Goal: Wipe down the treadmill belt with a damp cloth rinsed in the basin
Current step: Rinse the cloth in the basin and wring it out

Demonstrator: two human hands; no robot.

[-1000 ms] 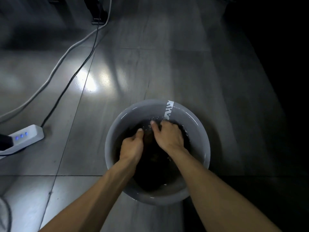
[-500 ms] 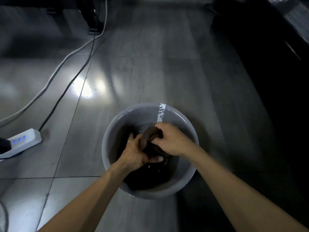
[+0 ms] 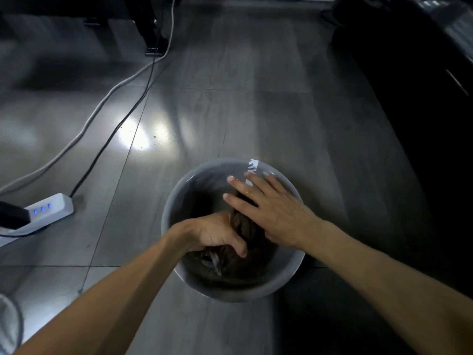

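Observation:
A grey round basin (image 3: 179, 201) stands on the floor below me, with dark water in it. A twisted brown cloth (image 3: 243, 224) is held over the water, dripping at its lower end. My left hand (image 3: 212, 234) grips the near end of the cloth, fingers curled round it. My right hand (image 3: 266, 203) lies over the far end with its fingers stretched out straight across the basin. The dark treadmill (image 3: 422, 103) runs along the right side, mostly in shadow.
A white power strip (image 3: 48, 211) with blue lights lies on the floor to the left. A white cable (image 3: 102, 103) and a black cable (image 3: 112, 134) run from it toward the back. The grey floor shows light glare.
The cloth has come up out of the water and been twisted. My right hand has let go its grip and spread its fingers. The view has tilted up a little.

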